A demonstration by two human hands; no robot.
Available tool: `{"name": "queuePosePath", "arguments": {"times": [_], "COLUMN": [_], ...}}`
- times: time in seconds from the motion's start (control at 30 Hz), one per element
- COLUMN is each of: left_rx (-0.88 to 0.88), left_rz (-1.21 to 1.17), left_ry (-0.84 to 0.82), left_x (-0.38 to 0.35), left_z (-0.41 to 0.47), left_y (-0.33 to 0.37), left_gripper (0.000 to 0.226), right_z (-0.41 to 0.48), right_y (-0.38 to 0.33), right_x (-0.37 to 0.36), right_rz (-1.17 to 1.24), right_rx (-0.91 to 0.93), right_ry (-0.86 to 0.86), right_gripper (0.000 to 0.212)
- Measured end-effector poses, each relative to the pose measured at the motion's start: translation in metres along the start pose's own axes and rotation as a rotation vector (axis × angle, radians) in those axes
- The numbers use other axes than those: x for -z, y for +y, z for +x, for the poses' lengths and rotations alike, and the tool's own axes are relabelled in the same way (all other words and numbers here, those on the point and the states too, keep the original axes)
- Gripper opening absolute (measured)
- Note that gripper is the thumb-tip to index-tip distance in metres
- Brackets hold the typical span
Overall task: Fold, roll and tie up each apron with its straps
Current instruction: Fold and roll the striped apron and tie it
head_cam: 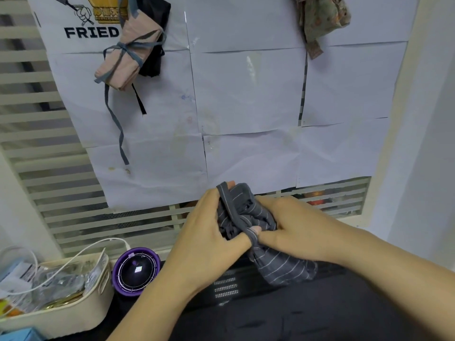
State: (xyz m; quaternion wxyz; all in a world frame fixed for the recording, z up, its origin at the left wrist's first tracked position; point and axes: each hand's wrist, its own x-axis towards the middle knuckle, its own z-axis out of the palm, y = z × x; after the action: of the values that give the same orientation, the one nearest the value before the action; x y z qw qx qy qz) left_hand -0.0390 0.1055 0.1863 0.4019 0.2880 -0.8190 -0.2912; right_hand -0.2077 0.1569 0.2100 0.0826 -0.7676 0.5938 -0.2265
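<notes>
A dark grey apron with thin white stripes (pixel 280 267) is bunched into a roll between both hands, above a dark surface. My left hand (pixel 209 232) grips its left side, and a grey strap (pixel 234 212) runs over the roll and loops round the left thumb. My right hand (pixel 295 230) clasps the roll from the right. On the wall hangs a pink apron roll (pixel 128 55) tied with a grey-blue strap, a black apron (pixel 154 33) behind it. A floral green apron bundle (pixel 322 18) hangs at the top right.
White paper sheets (pixel 246 94) cover a slatted window. A cream basket (pixel 73 308) of packets and a white cable sits at the lower left, next to a purple round device (pixel 136 270). A dark surface (pixel 307 316) lies below the hands.
</notes>
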Motion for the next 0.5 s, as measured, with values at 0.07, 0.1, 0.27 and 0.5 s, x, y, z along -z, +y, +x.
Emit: {"name": "queuePosePath", "arguments": {"times": [0.07,0.1,0.27,0.5], "left_rx": [0.008,0.001,-0.070,-0.101], "left_rz": [0.055,0.082,0.133,0.139], "left_ry": [-0.016,-0.050,-0.199,-0.104], "left_x": [0.0015,0.0023,0.0073,-0.0013], "left_z": [-0.0011,-0.0011,-0.0006,-0.0088], "left_y": [0.0002,0.0005,0.0034,0.0041], "left_gripper": [0.045,0.042,0.049,0.034], "right_z": [-0.0015,-0.0023,-0.0036,-0.0062], "right_y": [-0.0013,-0.0008,0.0043,0.0009], "right_x": [0.0054,0.0062,0.0044,0.0086], "right_rz": [-0.081,-0.104,-0.078,0.030], "right_rx": [0.037,0.048,0.072,0.059], "right_ry": [-0.066,-0.105,-0.191,-0.394], "right_gripper": [0.007,0.009,0.013,0.021]}}
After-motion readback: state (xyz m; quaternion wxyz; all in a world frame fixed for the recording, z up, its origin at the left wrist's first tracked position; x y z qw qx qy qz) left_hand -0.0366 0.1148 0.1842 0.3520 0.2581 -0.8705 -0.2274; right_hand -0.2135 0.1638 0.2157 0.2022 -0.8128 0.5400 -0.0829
